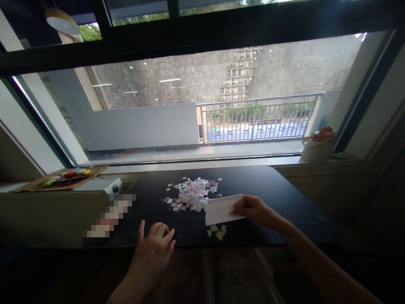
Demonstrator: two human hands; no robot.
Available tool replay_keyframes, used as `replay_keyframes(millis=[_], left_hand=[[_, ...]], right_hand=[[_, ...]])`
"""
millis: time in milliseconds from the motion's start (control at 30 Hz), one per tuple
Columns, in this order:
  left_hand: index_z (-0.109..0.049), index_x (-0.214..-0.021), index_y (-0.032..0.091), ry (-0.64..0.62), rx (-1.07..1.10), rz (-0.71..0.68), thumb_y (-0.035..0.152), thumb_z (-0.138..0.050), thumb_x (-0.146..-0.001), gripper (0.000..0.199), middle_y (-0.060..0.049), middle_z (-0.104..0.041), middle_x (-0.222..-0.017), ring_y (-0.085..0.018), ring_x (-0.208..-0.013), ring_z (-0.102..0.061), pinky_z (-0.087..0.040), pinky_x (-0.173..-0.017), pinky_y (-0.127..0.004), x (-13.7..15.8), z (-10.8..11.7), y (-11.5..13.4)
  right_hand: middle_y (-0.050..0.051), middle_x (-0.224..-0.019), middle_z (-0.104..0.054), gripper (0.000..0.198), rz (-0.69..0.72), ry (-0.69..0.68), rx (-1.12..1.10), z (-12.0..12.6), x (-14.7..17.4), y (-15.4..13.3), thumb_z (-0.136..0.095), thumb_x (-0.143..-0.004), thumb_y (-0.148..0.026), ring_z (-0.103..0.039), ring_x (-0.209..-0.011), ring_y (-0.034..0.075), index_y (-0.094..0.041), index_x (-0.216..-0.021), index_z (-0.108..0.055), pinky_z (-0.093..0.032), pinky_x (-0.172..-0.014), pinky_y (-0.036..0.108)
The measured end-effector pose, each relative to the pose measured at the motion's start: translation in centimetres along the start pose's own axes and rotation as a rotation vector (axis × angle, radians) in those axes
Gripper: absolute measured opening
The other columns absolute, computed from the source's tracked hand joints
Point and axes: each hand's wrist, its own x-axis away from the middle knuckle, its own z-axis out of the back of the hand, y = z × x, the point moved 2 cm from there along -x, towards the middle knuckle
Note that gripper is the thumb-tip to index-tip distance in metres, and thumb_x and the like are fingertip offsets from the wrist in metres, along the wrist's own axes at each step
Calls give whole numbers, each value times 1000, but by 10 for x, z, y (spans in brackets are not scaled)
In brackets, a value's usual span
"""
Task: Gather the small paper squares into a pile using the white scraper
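Daylight from a wide window falls across a dark tabletop (pixel 268 190) that stands against the sill, with a balcony railing and a grey wall beyond the glass. Near the middle of the table lies a heap of small paper scraps (pixel 193 194), white and pale pink, loosely scattered at its edges. The right hand (pixel 257 210) grips a white card (pixel 222 209) by its right end, thumb and fingers closed on it; the card's long axis runs left to right, roughly level with the table's near edge, and its free left end points toward the heap and touches the nearest scraps. Whether the card's lower edge rests on the table or is held just above it cannot be told. Just below the card, a few loose scraps (pixel 218 231) lie apart from the heap. The left hand (pixel 155 247) rests on the table's near edge, fingers curled under and thumb out, holding nothing, well apart from the heap. On the sill to the right stands a white bucket (pixel 317 150) with something reddish showing at its rim. To the left, a brown tray (pixel 31 183) carries small red, yellow and green pieces, and a white ribbed device (pixel 99 185) sits just beside it.
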Motion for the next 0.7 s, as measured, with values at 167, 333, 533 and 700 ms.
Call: replay_keyframes(millis=[167,333,533,700], left_hand=[[-68,-101,22,13,-1,-12,20,-46,-81,29,-8,-67,-92,-26,-97,-59,-24,-98,-69,-1,2,0],[-70,-95,24,21,11,-9,21,-49,-80,27,-7,-68,-91,-27,-100,-59,-20,-100,-69,0,4,1],[-71,-94,25,11,5,0,23,-52,-77,25,-6,-70,-93,-28,-102,-58,-21,-100,-68,4,8,2],[-71,-92,25,7,26,13,23,-51,-77,25,-7,-70,-92,-28,-103,-58,-18,-101,-68,3,8,1]], right_hand=[[1,-72,-71,31,-36,-10,28,25,16,-2,-77,-62,-42,-66,-69,17,-15,-74,-66,-53,-69,32],[3,-76,-72,30,-79,63,61,34,20,0,-76,-62,-38,-66,-70,18,-15,-77,-65,-51,-65,31],[4,-79,-74,32,-146,-8,55,26,27,-1,-76,-60,-37,-67,-74,21,-14,-80,-68,-52,-70,33],[4,-79,-74,33,-168,-64,37,24,34,-3,-76,-62,-39,-67,-74,20,-14,-80,-67,-51,-71,32]])
